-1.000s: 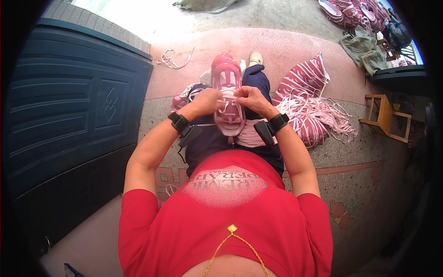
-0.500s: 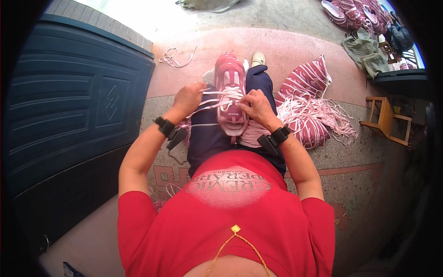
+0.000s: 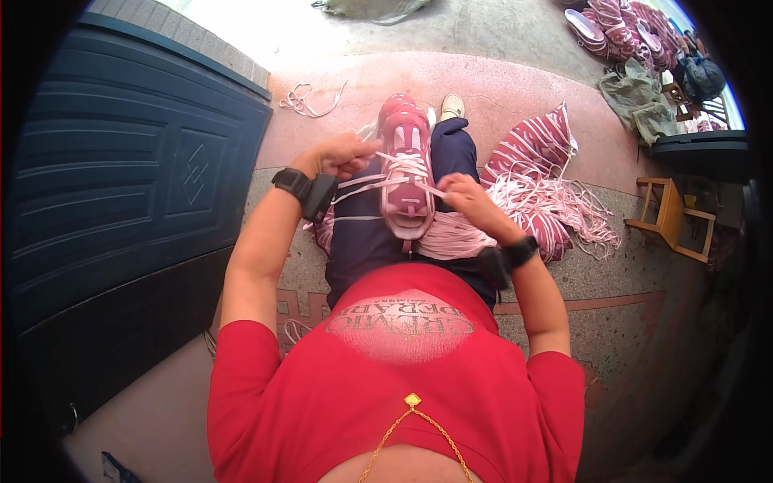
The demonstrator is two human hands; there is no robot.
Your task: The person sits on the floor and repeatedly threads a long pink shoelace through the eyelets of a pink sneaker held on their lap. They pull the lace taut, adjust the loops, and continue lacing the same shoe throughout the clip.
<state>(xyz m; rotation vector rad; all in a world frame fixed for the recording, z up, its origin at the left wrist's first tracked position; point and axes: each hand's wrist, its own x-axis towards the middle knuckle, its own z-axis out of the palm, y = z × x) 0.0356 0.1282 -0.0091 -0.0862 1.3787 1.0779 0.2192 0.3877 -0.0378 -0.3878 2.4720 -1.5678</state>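
A pink sneaker rests on my lap between my thighs, its toe pointing away from me and its tongue and collar toward me. Pale laces cross its upper, with loose strands trailing left over my thigh. My left hand is closed beside the shoe's left edge, and a strand of shoelace runs from its fingers into the eyelets. To the right, my right hand pinches another shoelace, stretched from the shoe's upper. Both wrists wear black straps with small dark boxes.
A heap of pink and white shoe uppers with tangled laces lies on the floor at my right. Beyond it stands a small wooden stool. A loose lace lies ahead, near the dark blue door. More pink uppers are piled at far right.
My right hand has moved right, away from the shoe, drawing a lace out taut. My left hand has shifted right, closer to the shoe.
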